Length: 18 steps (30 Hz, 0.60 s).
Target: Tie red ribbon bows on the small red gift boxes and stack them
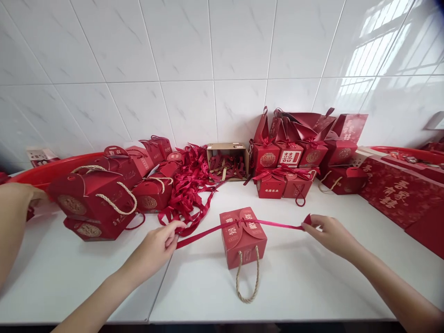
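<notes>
A small red gift box point(243, 243) with gold lettering and a rope handle point(247, 298) sits on the white table in front of me. Across its folded top runs a dark red ribbon point(277, 224), crossed or knotted at the middle; I cannot tell which. To the left of the box, my left hand point(161, 247) pinches one end of the ribbon. My right hand point(326, 231) pinches the other end, off to the right. Between both hands the ribbon is stretched nearly straight, slightly above the table. Neither hand touches the box.
A heap of red ribbons point(190, 185) lies behind my left hand, beside an open carton point(228, 150) of ribbon pieces. Stacked red boxes point(100, 203) stand left, more boxes point(270, 185) back right. Another person's arm point(14, 222) reaches in at left. A large red box point(398, 189) is at right.
</notes>
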Tool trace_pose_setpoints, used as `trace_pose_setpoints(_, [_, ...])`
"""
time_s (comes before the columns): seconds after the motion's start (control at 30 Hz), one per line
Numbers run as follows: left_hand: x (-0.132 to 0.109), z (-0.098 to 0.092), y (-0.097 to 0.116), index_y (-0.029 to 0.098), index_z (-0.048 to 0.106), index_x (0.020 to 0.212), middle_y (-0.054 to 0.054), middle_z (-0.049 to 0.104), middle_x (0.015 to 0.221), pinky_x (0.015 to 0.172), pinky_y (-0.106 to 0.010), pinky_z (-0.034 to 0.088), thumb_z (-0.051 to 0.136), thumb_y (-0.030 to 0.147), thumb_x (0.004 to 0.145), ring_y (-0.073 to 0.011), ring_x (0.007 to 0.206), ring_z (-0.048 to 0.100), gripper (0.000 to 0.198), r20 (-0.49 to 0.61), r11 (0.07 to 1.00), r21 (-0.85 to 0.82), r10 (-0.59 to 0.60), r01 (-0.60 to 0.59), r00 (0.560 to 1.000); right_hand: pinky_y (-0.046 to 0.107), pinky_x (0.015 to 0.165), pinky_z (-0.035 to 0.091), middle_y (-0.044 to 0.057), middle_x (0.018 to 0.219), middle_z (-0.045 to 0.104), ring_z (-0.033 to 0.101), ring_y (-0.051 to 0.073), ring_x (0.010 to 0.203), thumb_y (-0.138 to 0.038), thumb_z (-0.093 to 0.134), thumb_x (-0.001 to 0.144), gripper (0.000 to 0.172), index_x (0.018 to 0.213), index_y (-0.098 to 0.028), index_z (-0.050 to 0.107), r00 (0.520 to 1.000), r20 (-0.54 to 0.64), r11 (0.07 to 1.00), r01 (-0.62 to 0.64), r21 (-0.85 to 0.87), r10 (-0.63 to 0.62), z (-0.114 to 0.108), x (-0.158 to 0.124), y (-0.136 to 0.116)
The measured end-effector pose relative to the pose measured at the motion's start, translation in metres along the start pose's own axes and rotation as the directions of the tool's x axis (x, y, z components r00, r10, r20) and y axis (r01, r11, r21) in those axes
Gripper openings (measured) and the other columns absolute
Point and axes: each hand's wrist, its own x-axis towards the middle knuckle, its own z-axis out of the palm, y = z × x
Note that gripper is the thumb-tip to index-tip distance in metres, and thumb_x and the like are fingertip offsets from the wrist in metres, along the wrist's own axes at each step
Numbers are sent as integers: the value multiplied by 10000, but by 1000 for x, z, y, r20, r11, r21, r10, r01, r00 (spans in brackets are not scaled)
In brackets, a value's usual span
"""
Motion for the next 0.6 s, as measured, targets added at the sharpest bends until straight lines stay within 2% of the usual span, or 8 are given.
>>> trace_pose_setpoints(0.03, [1, 4, 1, 220, 624, 1004, 30, 517, 637, 579, -228, 447, 442, 241, 828, -137, 575, 531, 254, -1, 1000, -9, 14, -14, 1000, 320, 603, 497, 64, 927, 692, 650, 226, 741, -445, 481, 841, 278, 850, -227, 654, 1000, -9, 1000, 3, 27, -3, 3, 1, 0])
trace_pose_setpoints(0.1, [7, 8, 10, 221, 648, 943, -34, 613, 845, 752, -305, 479, 482, 286, 834, -192, 788, 597, 208, -82, 998, -18, 52, -53, 995, 370, 715, 528, 101, 1155, 634, 641, 275, 943, -504, 520, 823, 395, 1089, -226, 614, 993, -118, 997, 18, 70, -10, 5, 3, -9])
trace_pose_setpoints(0.17, [15, 11, 26, 215, 645, 902, -65, 611, 1007, 889, -366, 448, 510, 323, 840, -234, 967, 582, 184, -166, 993, -96, 55, -72, 985, 420, 836, 517, 115, 1245, 585, 592, 297, 1075, -532, 546, 814, 492, 1198, -225, 556, 981, -188, 986, 82, 142, -55, 5, 5, -28])
trace_pose_setpoints(0.27, [26, 15, 56, 223, 608, 972, -55, 595, 1059, 910, -344, 457, 515, 348, 860, -210, 1022, 577, 192, -137, 935, -350, 10, -58, 991, 453, 980, 453, 102, 1283, 566, 537, 279, 1178, -496, 559, 837, 453, 1214, -246, 544, 953, -118, 899, 303, 315, -280, 2, 5, -65])
trace_pose_setpoints(0.37, [33, 22, 82, 237, 574, 1028, -39, 584, 1099, 941, -345, 445, 541, 327, 852, -195, 1066, 559, 200, -94, 877, -477, 20, -63, 995, 454, 1057, 387, 101, 1425, 431, 390, 279, 1329, -391, 602, 835, 482, 1286, -267, 490, 830, 10, 761, 507, 404, -558, 2, 3, -101])
trace_pose_setpoints(0.43, [37, 26, 94, 240, 562, 1036, -33, 580, 1114, 968, -356, 429, 563, 297, 838, -192, 1086, 545, 207, -80, 863, -499, 46, -80, 996, 459, 1083, 349, 115, 1470, 359, 302, 289, 1379, -317, 638, 807, 553, 1324, -252, 453, 745, 94, 703, 570, 425, -661, 5, 4, -116])
trace_pose_setpoints(0.5, [40, 28, 101, 243, 554, 1041, -28, 580, 1123, 978, -362, 423, 582, 267, 820, -191, 1097, 537, 224, -60, 855, -511, 66, -88, 996, 452, 1072, 362, 130, 1434, 398, 360, 290, 1342, -259, 653, 784, 605, 1343, -230, 423, 701, 143, 675, 582, 453, -699, 9, 8, -124])
trace_pose_setpoints(0.6, [41, 30, 104, 246, 548, 1048, -27, 584, 1129, 963, -366, 434, 593, 247, 804, -195, 1095, 534, 248, -29, 854, -514, 73, -77, 997, 411, 1008, 436, 121, 1331, 500, 516, 255, 1195, -223, 632, 788, 606, 1343, -217, 388, 716, 146, 675, 543, 499, -683, 14, 14, -125])
